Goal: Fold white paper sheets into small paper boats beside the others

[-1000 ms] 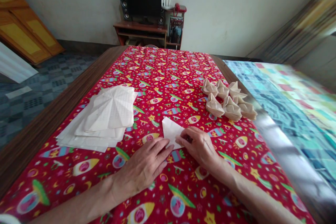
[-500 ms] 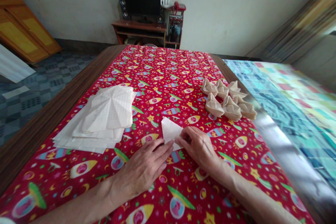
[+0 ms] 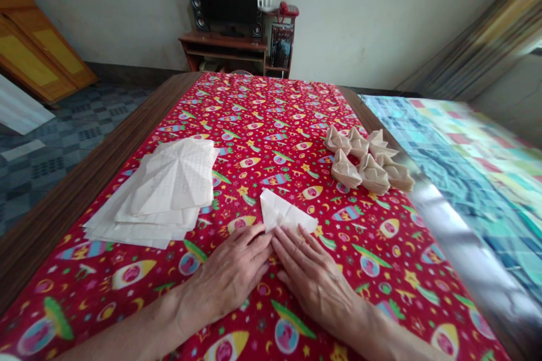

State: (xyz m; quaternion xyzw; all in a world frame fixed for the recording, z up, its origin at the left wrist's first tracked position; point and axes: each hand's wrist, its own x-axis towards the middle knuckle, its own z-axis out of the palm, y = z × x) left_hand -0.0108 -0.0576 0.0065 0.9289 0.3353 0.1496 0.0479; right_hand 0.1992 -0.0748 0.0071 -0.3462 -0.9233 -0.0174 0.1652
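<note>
A small sheet of white paper (image 3: 282, 210), folded to a triangle, lies on the red patterned cloth in front of me. My left hand (image 3: 241, 262) rests at its lower left edge, the fingers stretched out and the tips touching the paper. Flat across the paper's near edge lie the outstretched fingers of my right hand (image 3: 311, 271), and they hide part of it. The two hands' fingertips meet near the paper's lower corner. To the left is a stack of creased white paper sheets (image 3: 173, 177). Several folded paper pieces (image 3: 346, 169) stand in two rows on the right.
The red cloth (image 3: 271, 130) covers a brown wooden table (image 3: 139, 118). Beyond its far end, a computer monitor (image 3: 226, 3) stands on a small desk (image 3: 224, 40). A bed with a checked blue cover (image 3: 423, 152) adjoins on the right. An orange cabinet (image 3: 42, 39) is at the far left.
My right hand has let go of the paper's right side, moved down and flattened its fingers along the near edge. More of the paper's right corner shows. My left hand has barely moved.
</note>
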